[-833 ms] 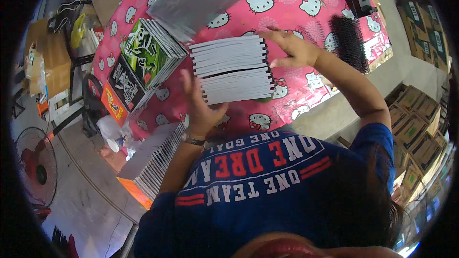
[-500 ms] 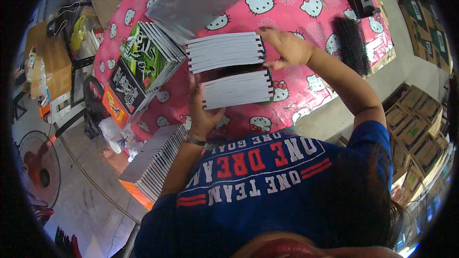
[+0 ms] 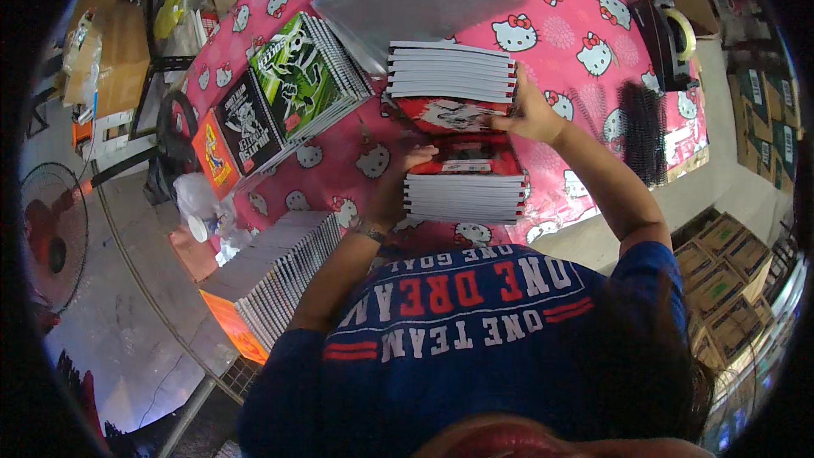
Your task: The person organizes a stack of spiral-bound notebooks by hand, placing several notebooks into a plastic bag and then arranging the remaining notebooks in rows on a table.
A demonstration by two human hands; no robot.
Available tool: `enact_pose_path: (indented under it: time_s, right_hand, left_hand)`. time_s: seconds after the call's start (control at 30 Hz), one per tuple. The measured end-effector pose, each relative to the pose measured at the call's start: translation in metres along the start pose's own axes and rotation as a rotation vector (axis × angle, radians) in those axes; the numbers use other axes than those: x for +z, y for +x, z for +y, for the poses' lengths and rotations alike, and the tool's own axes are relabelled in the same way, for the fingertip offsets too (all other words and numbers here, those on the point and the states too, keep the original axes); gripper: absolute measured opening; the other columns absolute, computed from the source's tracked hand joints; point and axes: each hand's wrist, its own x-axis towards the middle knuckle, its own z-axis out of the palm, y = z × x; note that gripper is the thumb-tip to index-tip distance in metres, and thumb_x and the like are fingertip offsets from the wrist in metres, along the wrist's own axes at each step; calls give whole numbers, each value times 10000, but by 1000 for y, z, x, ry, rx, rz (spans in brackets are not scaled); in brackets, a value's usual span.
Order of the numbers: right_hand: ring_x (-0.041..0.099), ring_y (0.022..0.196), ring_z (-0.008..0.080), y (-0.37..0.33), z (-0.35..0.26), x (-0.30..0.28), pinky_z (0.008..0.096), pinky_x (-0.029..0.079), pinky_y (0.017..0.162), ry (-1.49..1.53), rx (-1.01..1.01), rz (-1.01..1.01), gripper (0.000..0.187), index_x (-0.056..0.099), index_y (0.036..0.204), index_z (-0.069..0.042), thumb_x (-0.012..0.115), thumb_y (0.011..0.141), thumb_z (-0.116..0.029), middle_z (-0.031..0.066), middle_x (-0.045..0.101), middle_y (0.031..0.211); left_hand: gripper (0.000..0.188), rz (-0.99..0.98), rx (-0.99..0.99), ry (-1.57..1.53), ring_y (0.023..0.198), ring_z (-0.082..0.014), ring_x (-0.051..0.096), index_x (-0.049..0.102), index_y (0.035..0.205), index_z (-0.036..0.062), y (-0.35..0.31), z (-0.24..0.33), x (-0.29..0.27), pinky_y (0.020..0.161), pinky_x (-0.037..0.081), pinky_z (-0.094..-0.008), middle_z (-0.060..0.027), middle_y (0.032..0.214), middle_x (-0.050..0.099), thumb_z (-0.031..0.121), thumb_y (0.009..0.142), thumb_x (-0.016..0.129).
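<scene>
The work lies in the middle of the counter (image 3: 555, 32), which is spread with pink cat-print cloth: an upper stack (image 3: 451, 76) and a lower stack (image 3: 466, 198) of booklets, parted by a narrow gap, their white page edges showing and their red covers turned toward one another. The right hand (image 3: 536, 110), at between two and three o'clock from that gap, is part-closed on the right end of the upper stack, thumb laid against its red cover. The left hand (image 3: 394, 191), at eight o'clock, is bent round the left end of the lower stack with its fingertips on the cover (its thumb is lost in shadow, so I cannot tell where that presses). At ten o'clock, just beside the upper stack, sits a pile of green notebooks (image 3: 297, 68), with black notebooks (image 3: 248, 123) and orange notebooks (image 3: 214, 157) following toward nine. A long row of bound notebooks (image 3: 292, 267) stands at eight o'clock, near the left forearm. Clear plastic sheets (image 3: 424, 0) lie toward twelve, black spiral coils (image 3: 643, 131) at three, and a tape dispenser (image 3: 661, 55) at two.
</scene>
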Motion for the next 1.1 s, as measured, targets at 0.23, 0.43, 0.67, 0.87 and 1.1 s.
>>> enact_pose_path:
  time_s: [0.23,0.43,0.67,0.87,1.1]
  right_hand:
    - [502,1132,242,59,4,-27,341,404,950,150,178,121,879,227,1368,16,768,693,-143,174,504,1243]
    - [539,1110,208,35,55,-63,335,457,907,678,732,-132,639,455,1250,39,724,757,-266,138,548,1219]
    - [544,1098,196,48,55,4,317,394,970,594,594,-24,685,362,1324,27,694,757,-164,126,571,1194]
    - [520,1125,204,138,23,-11,324,365,997,607,537,43,664,395,1279,20,729,732,-153,107,584,1160]
    - [465,1162,261,215,46,16,386,358,982,343,361,-150,817,410,1308,-7,763,637,-310,143,553,1204]
  left_hand:
    - [591,99,-380,-32,914,-218,614,517,1153,23,36,51,-12,821,489,-341,-87,1035,627,166,660,809]
    - [286,359,-874,-768,832,-195,640,665,898,39,-11,71,-48,791,504,-355,-65,906,673,269,734,710]
    - [555,813,-732,-994,879,-294,613,547,1098,44,-93,20,-56,767,527,-446,-104,1019,609,402,709,717]
    - [545,861,-705,-958,913,-299,605,542,1120,47,-84,30,-61,761,523,-450,-106,1037,608,358,706,710]
    - [476,967,-667,-1114,930,-311,605,513,1175,29,-71,26,-50,810,515,-435,-115,1057,609,290,780,566]
